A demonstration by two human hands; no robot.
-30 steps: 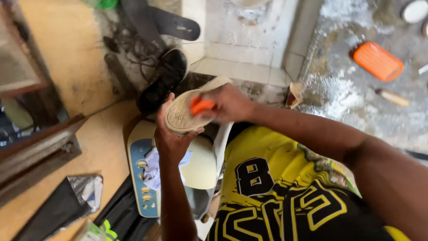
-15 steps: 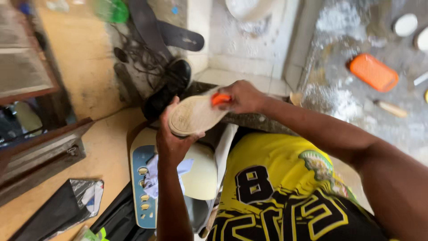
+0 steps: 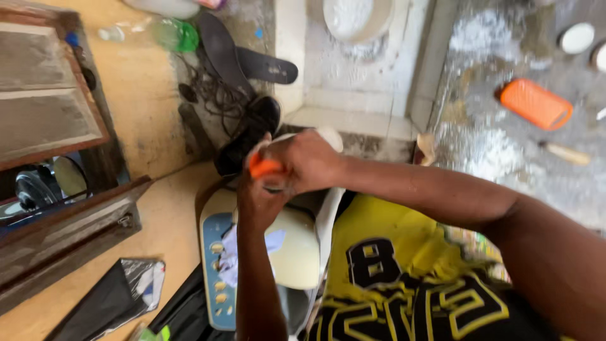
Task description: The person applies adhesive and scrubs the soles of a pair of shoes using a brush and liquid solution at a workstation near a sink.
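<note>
Left hand (image 3: 259, 202) grip clenched on pale shoe (image 3: 328, 137) from below, above the cream appliance (image 3: 297, 252). Right hand (image 3: 303, 161) grip clenched on orange brush (image 3: 264, 168), pressed against shoe. Black shoe (image 3: 249, 132) lies just behind.

A pale shoe (image 3: 325, 140), mostly hidden, is held up between both hands, with a small orange brush (image 3: 265, 167) pressed against it.
</note>
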